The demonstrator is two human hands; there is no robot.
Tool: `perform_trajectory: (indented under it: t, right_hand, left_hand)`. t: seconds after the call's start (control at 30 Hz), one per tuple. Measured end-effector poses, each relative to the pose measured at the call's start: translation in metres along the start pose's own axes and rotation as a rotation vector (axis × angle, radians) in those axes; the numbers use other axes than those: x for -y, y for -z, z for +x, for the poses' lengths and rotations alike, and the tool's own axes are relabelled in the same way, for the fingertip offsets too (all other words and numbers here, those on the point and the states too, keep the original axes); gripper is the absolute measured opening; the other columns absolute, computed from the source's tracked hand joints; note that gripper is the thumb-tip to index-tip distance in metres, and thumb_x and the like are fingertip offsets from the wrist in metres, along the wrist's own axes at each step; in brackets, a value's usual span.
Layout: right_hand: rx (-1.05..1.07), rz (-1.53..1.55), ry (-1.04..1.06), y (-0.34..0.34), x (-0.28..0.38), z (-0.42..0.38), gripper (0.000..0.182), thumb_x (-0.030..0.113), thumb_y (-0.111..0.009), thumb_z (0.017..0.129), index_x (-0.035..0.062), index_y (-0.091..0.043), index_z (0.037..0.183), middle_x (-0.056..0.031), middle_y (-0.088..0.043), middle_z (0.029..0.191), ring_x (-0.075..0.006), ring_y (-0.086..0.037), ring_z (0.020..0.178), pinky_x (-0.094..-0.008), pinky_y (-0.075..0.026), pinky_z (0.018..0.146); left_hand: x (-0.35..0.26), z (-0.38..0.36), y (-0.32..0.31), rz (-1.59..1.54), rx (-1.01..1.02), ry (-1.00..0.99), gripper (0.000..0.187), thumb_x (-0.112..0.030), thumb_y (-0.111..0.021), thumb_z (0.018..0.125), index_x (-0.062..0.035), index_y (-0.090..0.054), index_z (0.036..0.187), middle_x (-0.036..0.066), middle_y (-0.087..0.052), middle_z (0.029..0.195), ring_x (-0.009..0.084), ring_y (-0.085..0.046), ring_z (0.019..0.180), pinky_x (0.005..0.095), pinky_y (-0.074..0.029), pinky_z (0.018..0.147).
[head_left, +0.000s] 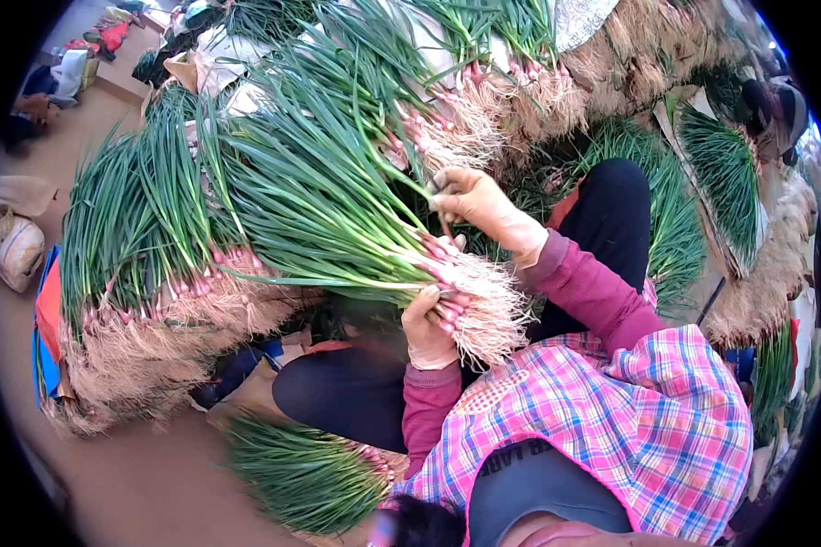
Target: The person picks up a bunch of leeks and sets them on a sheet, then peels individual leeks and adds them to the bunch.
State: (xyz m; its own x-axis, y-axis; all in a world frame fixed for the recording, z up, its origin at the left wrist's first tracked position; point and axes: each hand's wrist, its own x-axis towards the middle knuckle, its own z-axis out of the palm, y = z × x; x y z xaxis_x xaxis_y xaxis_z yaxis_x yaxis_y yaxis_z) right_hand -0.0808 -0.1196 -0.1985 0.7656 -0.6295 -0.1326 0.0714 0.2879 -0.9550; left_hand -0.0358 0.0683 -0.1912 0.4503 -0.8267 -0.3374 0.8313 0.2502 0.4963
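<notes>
A thick bunch of spring onions with long green leaves, pink bulbs and pale stringy roots lies across my lap, leaves toward the upper left. My left hand, in a pale thin glove, is wrapped round this bunch near the bulbs, its thumb on top. Above the bulbs, my right hand, gloved the same way, pinches a single spring onion stalk between thumb and fingers. Some of the left fingers are hidden under the bunch.
Stacked spring onions stand at the left, roots outward. More bunches line the top. Another bundle lies on the brown floor below my knee. Further bunches sit at the right. A sack is at far left.
</notes>
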Motion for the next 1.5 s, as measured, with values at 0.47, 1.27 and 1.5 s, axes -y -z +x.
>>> perform_trajectory:
  t: [0.47,1.27,1.5]
  right_hand:
    - [0.203,-0.525,-0.053,0.025,-0.028,-0.025,0.022,0.021,-0.065,0.092,0.0040,-0.064,0.107,0.0005,-0.063,0.084,-0.0072,-0.055,0.074,-0.0253,-0.047,0.067]
    - [-0.298,-0.738,0.093,0.074,0.104,0.126,0.023,0.011,-0.058,0.092,0.0051,-0.063,0.113,-0.0095,-0.069,0.087,-0.0113,-0.063,0.067,-0.0275,-0.054,0.064]
    - [-0.157,-0.694,0.155,0.044,0.109,0.156,0.025,0.021,-0.054,0.094,0.0054,-0.064,0.112,-0.0073,-0.066,0.094,-0.0167,-0.062,0.081,-0.0315,-0.052,0.074]
  left_hand:
    - [0.002,-0.001,0.020,-0.086,0.130,-0.088,0.077,-0.020,-0.056,0.073,0.0075,-0.033,0.141,0.022,-0.057,0.122,0.0140,-0.061,0.075,0.0231,-0.050,0.070]
    - [-0.002,-0.004,0.005,-0.159,0.201,-0.118,0.090,-0.024,-0.062,0.068,-0.0003,-0.025,0.147,0.021,-0.045,0.139,0.0308,-0.046,0.128,0.0434,-0.034,0.111]
    - [-0.009,-0.008,-0.001,-0.196,0.266,-0.127,0.090,-0.026,-0.061,0.068,0.0004,-0.024,0.147,0.020,-0.041,0.143,0.0311,-0.044,0.129,0.0441,-0.034,0.111]
